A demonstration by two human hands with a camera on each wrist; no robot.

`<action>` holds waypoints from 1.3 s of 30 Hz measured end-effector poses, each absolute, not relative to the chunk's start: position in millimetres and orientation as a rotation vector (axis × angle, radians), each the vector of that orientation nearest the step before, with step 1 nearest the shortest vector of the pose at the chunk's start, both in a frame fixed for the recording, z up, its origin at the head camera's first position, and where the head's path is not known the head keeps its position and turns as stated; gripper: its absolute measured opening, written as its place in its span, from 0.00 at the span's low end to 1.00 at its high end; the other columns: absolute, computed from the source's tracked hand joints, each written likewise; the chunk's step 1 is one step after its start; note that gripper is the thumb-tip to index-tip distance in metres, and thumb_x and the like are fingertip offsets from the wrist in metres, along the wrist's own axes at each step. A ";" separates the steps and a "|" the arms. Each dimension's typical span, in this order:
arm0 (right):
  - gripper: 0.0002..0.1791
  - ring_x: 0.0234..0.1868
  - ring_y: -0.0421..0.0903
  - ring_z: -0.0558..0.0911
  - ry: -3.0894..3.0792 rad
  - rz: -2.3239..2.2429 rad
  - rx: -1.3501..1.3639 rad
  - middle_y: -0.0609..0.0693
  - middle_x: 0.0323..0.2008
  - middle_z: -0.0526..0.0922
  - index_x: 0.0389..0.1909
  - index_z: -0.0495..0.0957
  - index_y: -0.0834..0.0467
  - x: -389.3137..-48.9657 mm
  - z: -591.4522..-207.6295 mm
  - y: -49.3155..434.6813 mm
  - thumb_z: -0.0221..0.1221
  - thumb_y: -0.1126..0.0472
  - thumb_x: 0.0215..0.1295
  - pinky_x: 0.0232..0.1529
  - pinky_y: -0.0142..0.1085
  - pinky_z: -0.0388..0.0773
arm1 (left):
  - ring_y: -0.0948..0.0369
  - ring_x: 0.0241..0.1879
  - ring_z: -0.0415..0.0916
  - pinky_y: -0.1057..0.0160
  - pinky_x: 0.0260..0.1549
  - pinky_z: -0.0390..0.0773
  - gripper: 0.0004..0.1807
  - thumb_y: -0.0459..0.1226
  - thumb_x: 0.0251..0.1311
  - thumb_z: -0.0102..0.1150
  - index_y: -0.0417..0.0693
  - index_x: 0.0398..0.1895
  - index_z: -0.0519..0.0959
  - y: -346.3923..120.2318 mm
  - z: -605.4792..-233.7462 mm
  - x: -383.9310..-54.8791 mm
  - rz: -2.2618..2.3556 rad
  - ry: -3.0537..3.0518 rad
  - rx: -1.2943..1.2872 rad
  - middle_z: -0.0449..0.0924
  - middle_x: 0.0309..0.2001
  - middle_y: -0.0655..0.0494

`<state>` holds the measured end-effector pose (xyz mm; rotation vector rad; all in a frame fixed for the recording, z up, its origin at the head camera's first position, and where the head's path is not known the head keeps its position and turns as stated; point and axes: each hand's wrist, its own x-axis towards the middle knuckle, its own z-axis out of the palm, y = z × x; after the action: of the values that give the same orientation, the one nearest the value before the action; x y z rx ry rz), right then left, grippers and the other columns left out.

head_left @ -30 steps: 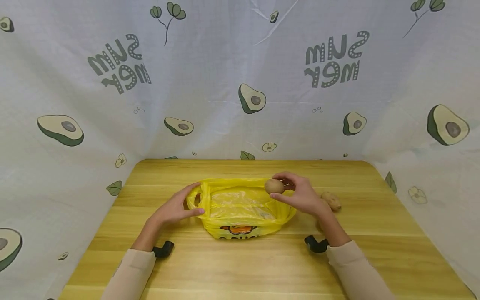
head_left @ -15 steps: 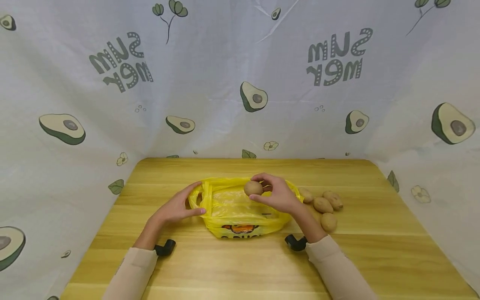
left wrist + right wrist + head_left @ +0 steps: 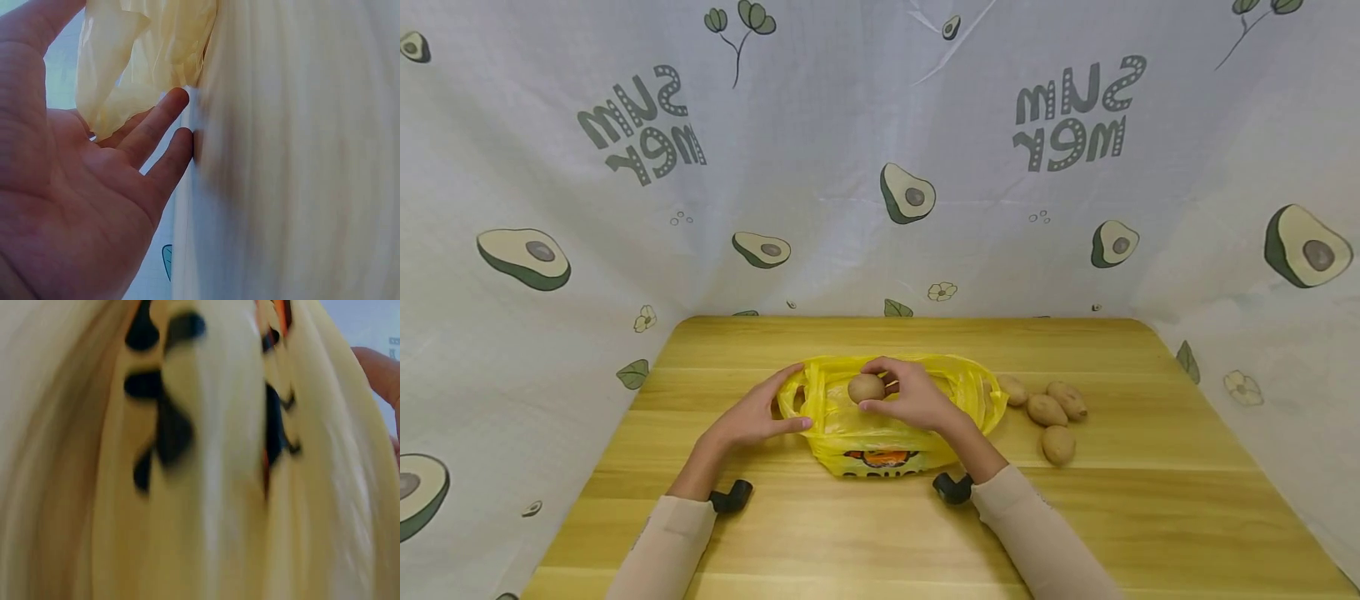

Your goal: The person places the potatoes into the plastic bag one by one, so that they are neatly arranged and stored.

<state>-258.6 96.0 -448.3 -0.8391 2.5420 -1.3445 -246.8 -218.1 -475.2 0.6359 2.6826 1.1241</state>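
A yellow plastic bag (image 3: pixel 887 454) with a printed front stands on the table, its mouth spread upward. At its left end my left hand (image 3: pixel 756 415) has thumb and fingers spread against the handle; the left wrist view shows the left hand (image 3: pixel 94 181) with fairly straight fingers by the bag's handle (image 3: pixel 112 100). Over the bag's mouth my right hand (image 3: pixel 913 398) pinches a brown potato (image 3: pixel 866 389) between thumb and fingers. Most of the right wrist view is filled by the bag's printed side (image 3: pixel 212 487), with part of the right hand (image 3: pixel 381 375) beyond its edge.
Several potatoes lie to the right of the bag, among them a round potato (image 3: pixel 1058 445) nearest the front and an oval potato (image 3: pixel 1047 409). The wooden table (image 3: pixel 850 542) backs onto a white curtain (image 3: pixel 820 167) with avocado prints.
My right hand has carried the potato leftward from the bag's right end to over the middle of its mouth. The left hand has stayed at the bag's left end.
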 end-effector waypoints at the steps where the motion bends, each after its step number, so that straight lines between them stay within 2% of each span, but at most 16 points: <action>1: 0.28 0.50 0.49 0.85 2.544 -1.332 -0.843 0.52 0.56 0.83 0.62 0.78 0.55 -259.8 -450.6 92.4 0.73 0.53 0.63 0.50 0.40 0.86 | 0.40 0.79 0.54 0.34 0.75 0.56 0.55 0.57 0.59 0.70 0.51 0.83 0.52 -218.4 -475.7 -247.1 1.122 2.683 0.632 0.55 0.81 0.43; 11: 0.26 0.49 0.46 0.82 2.529 -1.241 -0.918 0.50 0.56 0.83 0.60 0.79 0.56 -264.8 -466.4 64.8 0.73 0.57 0.62 0.46 0.34 0.83 | 0.40 0.79 0.55 0.33 0.74 0.57 0.54 0.58 0.59 0.70 0.53 0.83 0.53 -219.2 -477.4 -247.2 1.144 2.684 0.629 0.57 0.80 0.43; 18: 0.26 0.45 0.43 0.80 2.557 -1.137 -0.937 0.50 0.55 0.84 0.62 0.78 0.54 -266.0 -471.1 57.3 0.73 0.57 0.63 0.42 0.36 0.81 | 0.41 0.79 0.55 0.33 0.74 0.56 0.55 0.58 0.58 0.71 0.54 0.83 0.53 -218.9 -477.5 -247.3 1.155 2.673 0.606 0.57 0.80 0.44; 30: 0.27 0.52 0.48 0.84 2.510 -1.151 -0.895 0.54 0.58 0.82 0.64 0.77 0.56 -265.7 -468.5 52.9 0.71 0.60 0.64 0.52 0.40 0.85 | 0.40 0.79 0.55 0.32 0.74 0.57 0.55 0.57 0.58 0.72 0.52 0.83 0.53 -219.1 -474.9 -247.9 1.151 2.666 0.643 0.56 0.80 0.43; 39: 0.29 0.58 0.53 0.82 2.508 -1.199 -0.903 0.55 0.62 0.80 0.65 0.75 0.62 -261.1 -462.5 59.8 0.70 0.60 0.65 0.58 0.46 0.83 | 0.40 0.79 0.54 0.32 0.74 0.56 0.56 0.57 0.58 0.72 0.53 0.83 0.53 -220.5 -477.3 -248.6 1.142 2.663 0.651 0.56 0.81 0.44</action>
<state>-261.1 59.8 -462.5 -0.9026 2.5078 -1.1988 -248.6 -220.5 -477.3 0.6512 2.6626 1.1418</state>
